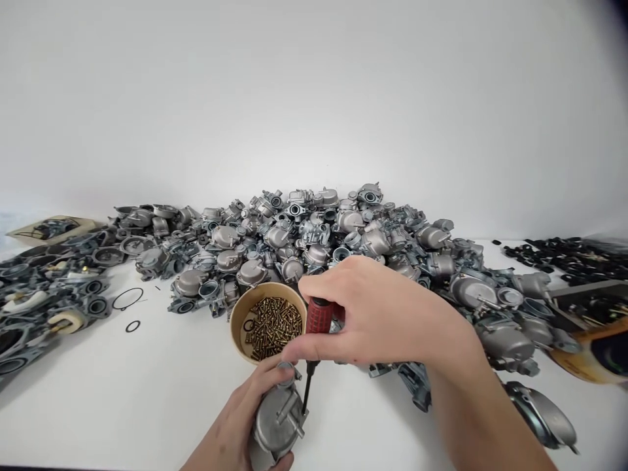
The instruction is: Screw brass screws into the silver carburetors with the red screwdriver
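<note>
A grey metal carburetor [275,422] rests at the bottom centre, with my left hand [245,409] wrapped round its left side and a round metal bowl facing up. My right hand [366,314] grips the red and black handle of a screwdriver [318,319]. Its dark shaft points down, and the tip meets the right edge of the carburetor. My right thumb reaches close to the left fingers at the top of the part. Just behind my hands stands a round tan tub [240,330] holding many small brass-coloured screws [275,320].
A large heap of carburetors [314,232] lies across the back. More carburetor bodies [69,294] lie at the left, near two black rings [132,326]. Black small parts [569,255] and a yellow container [583,363] are at the right. One carburetor [542,415] lies by my right forearm.
</note>
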A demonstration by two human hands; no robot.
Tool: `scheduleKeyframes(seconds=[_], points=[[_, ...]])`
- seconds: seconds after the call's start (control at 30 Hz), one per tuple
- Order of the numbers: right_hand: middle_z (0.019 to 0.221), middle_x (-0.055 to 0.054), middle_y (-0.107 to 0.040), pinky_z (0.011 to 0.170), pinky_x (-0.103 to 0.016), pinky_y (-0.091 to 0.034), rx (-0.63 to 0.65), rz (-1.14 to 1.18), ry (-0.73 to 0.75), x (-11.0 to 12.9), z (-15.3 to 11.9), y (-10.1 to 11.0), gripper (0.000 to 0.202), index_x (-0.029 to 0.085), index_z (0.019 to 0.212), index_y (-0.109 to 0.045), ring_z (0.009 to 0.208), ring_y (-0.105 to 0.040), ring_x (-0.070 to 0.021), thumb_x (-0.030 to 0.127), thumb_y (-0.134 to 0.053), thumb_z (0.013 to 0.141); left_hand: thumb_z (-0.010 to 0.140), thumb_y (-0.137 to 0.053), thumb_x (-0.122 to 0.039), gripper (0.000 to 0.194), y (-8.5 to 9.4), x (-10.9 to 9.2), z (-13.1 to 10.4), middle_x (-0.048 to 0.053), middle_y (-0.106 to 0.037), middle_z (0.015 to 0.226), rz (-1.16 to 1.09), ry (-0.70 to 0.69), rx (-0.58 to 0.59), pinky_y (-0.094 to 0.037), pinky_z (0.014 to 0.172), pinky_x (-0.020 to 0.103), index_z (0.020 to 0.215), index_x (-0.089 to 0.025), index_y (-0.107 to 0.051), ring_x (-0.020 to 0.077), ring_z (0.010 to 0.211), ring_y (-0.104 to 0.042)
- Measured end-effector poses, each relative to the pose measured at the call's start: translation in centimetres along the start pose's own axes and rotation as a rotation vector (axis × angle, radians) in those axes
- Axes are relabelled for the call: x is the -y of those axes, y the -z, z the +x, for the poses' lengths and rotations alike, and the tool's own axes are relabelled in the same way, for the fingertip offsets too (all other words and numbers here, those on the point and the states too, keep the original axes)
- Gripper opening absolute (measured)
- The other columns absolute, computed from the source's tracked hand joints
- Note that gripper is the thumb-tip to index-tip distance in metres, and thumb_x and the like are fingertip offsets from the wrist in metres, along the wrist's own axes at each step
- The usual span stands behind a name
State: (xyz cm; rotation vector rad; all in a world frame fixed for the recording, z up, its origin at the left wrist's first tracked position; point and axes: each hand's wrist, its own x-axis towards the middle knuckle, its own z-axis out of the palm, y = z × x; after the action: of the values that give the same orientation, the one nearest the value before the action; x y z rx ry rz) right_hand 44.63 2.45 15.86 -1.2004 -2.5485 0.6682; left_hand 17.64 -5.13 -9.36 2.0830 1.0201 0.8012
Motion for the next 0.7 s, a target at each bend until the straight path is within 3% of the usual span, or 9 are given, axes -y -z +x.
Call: scheduleKeyframes(seconds=[0.1, 0.23, 0.4, 0.57, 0.7], points=[[0.058, 0.007, -0.057, 0.051, -0.029, -0.027, 0.007, 0.002, -0.055, -0.1, -0.1, 0.0, 0.055, 0.022, 0.072, -0.050, 0.051, -0.046, -0.0101, 0.065, -0.073, 0.096, 0.086, -0.079, -0.024, 0.087, 0.1, 0.0, 0.0, 0.014, -0.058, 0.166, 0.015, -0.004, 0.006, -0.060, 0.116, 0.057, 0.163, -0.037, -0.042, 0.0444, 0.148, -0.062], [0.062, 0.008, -0.062, 0.051, -0.028, -0.028, 0.061, 0.017, -0.102, -0.1, -0.4, 0.3, 0.042, 0.023, 0.081, -0.051, 0.048, -0.044, -0.0084, 0.055, -0.069, 0.100, 0.088, -0.076, -0.023, 0.085, 0.6, -0.8, 0.8, 0.013, -0.053, 0.171, 0.012, -0.062, 0.003, -0.062, 0.114, 0.054, 0.163, -0.038, -0.041, 0.0440, 0.152, -0.059], [0.070, 0.011, -0.068, 0.058, -0.026, -0.039, 0.051, 0.032, 0.048, -0.4, -0.4, 0.0, 0.016, 0.023, 0.091, -0.055, 0.056, -0.053, -0.0078, 0.026, -0.070, 0.095, 0.085, -0.073, -0.018, 0.089, 0.8, -1.2, 1.2, 0.011, -0.052, 0.171, -0.021, -0.105, -0.010, -0.059, 0.119, 0.053, 0.164, -0.038, -0.039, 0.0418, 0.155, -0.056], [0.069, 0.012, -0.065, 0.065, -0.026, -0.044, 0.059, 0.066, 0.181, -0.3, -0.8, -0.1, 0.016, 0.022, 0.102, -0.062, 0.056, -0.048, -0.0072, 0.015, -0.069, 0.089, 0.081, -0.073, -0.015, 0.095, 0.5, -1.0, 0.8, 0.010, -0.048, 0.174, -0.035, -0.084, 0.001, -0.056, 0.121, 0.055, 0.165, -0.039, -0.037, 0.0423, 0.158, -0.052], [0.073, 0.009, -0.069, 0.063, -0.025, -0.044, 0.063, 0.078, 0.159, -0.1, -1.0, 0.1, 0.012, 0.021, 0.096, -0.064, 0.058, -0.052, -0.0079, 0.013, -0.068, 0.088, 0.079, -0.073, -0.013, 0.097, 0.4, -1.0, 0.8, 0.011, -0.047, 0.174, -0.039, -0.080, 0.004, -0.055, 0.123, 0.055, 0.165, -0.039, -0.035, 0.0420, 0.158, -0.052]])
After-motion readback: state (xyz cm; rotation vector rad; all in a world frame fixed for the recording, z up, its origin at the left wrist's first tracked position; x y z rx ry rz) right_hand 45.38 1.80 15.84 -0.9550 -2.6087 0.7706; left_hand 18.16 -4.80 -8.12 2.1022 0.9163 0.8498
